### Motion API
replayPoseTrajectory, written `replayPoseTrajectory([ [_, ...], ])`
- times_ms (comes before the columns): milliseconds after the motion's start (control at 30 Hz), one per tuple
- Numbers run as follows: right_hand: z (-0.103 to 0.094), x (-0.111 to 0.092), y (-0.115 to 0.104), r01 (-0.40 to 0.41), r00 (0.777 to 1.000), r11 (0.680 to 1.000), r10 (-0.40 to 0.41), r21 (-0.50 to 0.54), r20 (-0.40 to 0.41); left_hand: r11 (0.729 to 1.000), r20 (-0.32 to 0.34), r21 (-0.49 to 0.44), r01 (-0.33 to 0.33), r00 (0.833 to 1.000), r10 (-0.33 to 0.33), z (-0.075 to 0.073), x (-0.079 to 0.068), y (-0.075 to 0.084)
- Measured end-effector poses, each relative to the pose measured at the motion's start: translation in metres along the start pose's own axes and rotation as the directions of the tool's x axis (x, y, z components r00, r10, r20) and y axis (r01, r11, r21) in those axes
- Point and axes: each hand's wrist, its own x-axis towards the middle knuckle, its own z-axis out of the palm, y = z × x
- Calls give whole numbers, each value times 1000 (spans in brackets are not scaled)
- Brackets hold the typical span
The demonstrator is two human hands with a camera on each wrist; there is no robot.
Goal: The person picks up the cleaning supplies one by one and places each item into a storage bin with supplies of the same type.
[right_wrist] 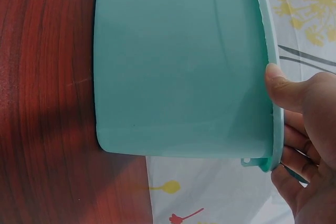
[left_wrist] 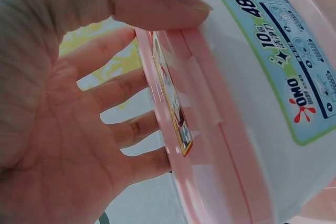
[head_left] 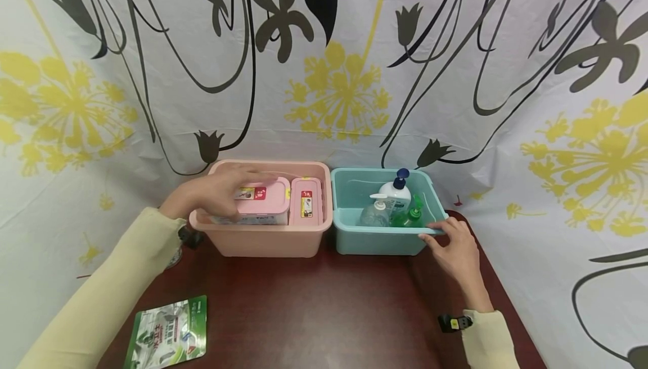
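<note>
Inside the pink bin (head_left: 268, 243) at the left, my left hand (head_left: 219, 190) is on a white OMO detergent box with a pink lid (head_left: 273, 197). In the left wrist view its thumb lies on the box's side just by the lid, while the fingers reach across the lid. A second pink-lidded box (head_left: 315, 189) stands beside it in the bin. My right hand (head_left: 458, 251) pinches the front right rim of the teal bin (head_left: 377, 243), with thumb outside and fingers over the edge. The right wrist view shows this bin's outer wall.
In the teal bin stand a white pump bottle (head_left: 397, 193), a clear pump bottle (head_left: 374, 215) and a green bottle (head_left: 408, 218). A green and silver pouch (head_left: 169, 332) lies front left on the dark wooden table (head_left: 304, 307). Patterned cloth (head_left: 349, 149) hangs behind.
</note>
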Motion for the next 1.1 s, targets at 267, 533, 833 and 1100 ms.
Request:
replayPoseTrajectory([
  [267,0,-1,-1,-3,1000,1000,3,-5,3,999,39,-17,43,998,-43,3,3,-6],
  [533,0,-1,0,2,1000,1000,-2,-6,3,997,66,-1,72,995,-72,7,5,-11],
  [833,1,-1,0,-3,1000,1000,3,0,1,995,109,-8,96,990,-95,14,9,-15],
  [1100,2,-1,0,6,1000,1000,-6,6,-9,988,34,-16,151,988,-150,6,7,-15],
])
